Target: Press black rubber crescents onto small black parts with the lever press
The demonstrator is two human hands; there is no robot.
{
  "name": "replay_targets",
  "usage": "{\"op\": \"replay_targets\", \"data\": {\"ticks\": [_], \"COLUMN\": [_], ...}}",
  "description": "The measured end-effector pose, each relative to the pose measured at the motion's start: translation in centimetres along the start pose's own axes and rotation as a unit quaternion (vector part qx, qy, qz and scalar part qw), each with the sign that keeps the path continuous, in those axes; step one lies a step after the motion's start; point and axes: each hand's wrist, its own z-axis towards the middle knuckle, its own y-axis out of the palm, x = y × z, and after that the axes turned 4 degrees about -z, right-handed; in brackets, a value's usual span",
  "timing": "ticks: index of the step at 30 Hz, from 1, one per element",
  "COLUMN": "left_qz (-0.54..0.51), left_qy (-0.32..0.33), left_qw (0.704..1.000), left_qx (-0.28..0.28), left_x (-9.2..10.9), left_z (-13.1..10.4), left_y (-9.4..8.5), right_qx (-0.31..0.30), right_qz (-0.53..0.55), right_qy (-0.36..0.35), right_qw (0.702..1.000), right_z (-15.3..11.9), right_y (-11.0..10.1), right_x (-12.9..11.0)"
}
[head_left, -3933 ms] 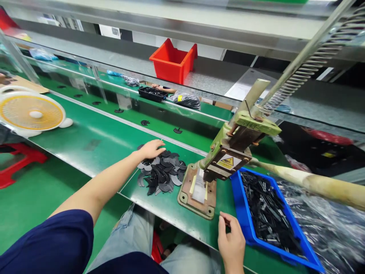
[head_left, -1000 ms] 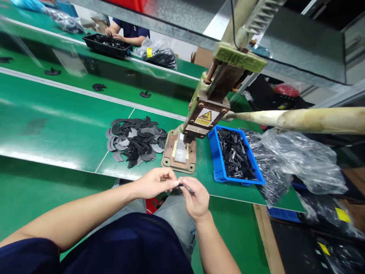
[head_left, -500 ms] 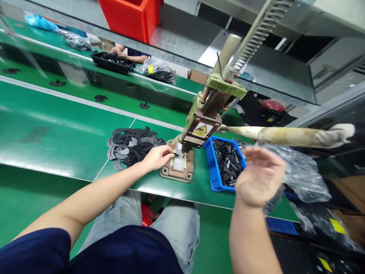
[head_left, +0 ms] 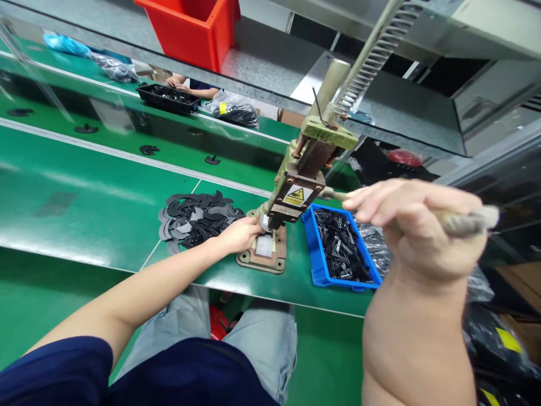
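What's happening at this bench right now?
A person sits at a green workbench with a hand-lever press. The left hand is at the press base, fingertips right under the head; whether it pinches a part is hidden. The right hand is closed around the press lever. A pile of flat black curved pieces lies left of the press, and a blue tray of small black parts sits right of it. Another person's hands work at a black tray across the line.

Green hand press upright on brown base plate; pale wrapped lever level, pointing right.
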Motion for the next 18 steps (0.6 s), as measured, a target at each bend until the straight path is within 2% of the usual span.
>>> {"op": "replay_targets", "data": {"ticks": [2, 4, 7, 10, 14, 16, 18], "left_qz": [-0.004, -0.005, -0.002, 0.006, 0.018, 0.043, 0.097], "left_qy": [-0.003, -0.009, -0.020, -0.021, -0.008, -0.018, -0.070], "left_qw": [1.000, 1.000, 1.000, 0.999, 0.999, 0.997, 0.991], "left_qx": [-0.004, -0.011, -0.020, -0.026, -0.048, -0.061, -0.063], "left_x": [0.0, 0.0, 0.2, 0.6, 0.4, -0.8, -3.0], "left_z": [0.0, 0.0, 0.0, -0.1, 0.1, 0.3, 0.6], "left_y": [0.0, 0.0, -0.1, -0.2, -1.1, -2.5, -4.7], "right_qx": [-0.031, -0.030, 0.025, 0.082, 0.147, 0.171, 0.194], "right_qz": [-0.015, -0.038, -0.092, -0.132, -0.132, -0.130, -0.129], "right_qy": [-0.037, -0.075, -0.090, -0.092, -0.075, -0.066, -0.056], "right_qw": [0.999, 0.996, 0.991, 0.984, 0.977, 0.974, 0.971], "right_z": [-2.2, -5.0, -9.4, -12.5, -13.9, -14.0, -14.0], "right_y": [0.6, 1.7, 4.0, 6.0, 7.3, 7.5, 7.8], "right_x": [0.0, 0.4, 1.9, 3.5, 4.6, 4.8, 5.0]}}
